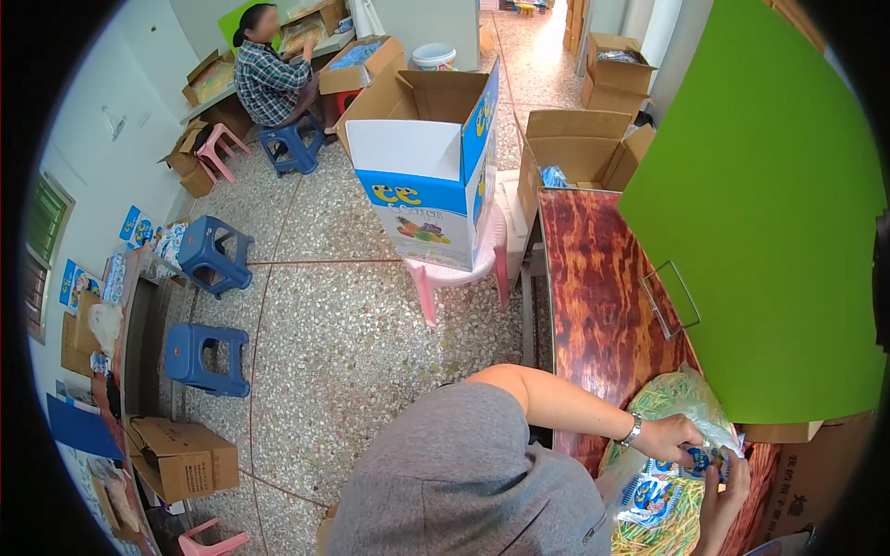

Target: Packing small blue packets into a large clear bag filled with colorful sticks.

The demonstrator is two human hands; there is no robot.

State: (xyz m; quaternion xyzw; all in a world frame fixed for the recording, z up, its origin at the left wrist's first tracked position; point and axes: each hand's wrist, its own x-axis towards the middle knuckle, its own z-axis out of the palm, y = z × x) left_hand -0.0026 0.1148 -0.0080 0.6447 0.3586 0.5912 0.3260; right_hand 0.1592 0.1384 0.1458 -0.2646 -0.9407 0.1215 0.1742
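Note:
At the lower right, my left hand [675, 437], with a metal watch on its wrist, grips a small blue-and-white printed packet [707, 461]. The fingers of my right hand [730, 491] close on the same packet from the other side. Below my hands, more blue-and-white packets [652, 499] lie on a heap of thin green and yellow sticks [681, 397] in a clear plastic bag. What is inside the held packet cannot be made out.
The bag sits on a red-brown patterned table [593, 296] beside a tall green panel [760, 232]. An open blue-and-white carton [417, 213] stands on a pink stool [496, 250]. Blue stools [209, 361] stand on the floor. Another person [269, 74] sits at the far left.

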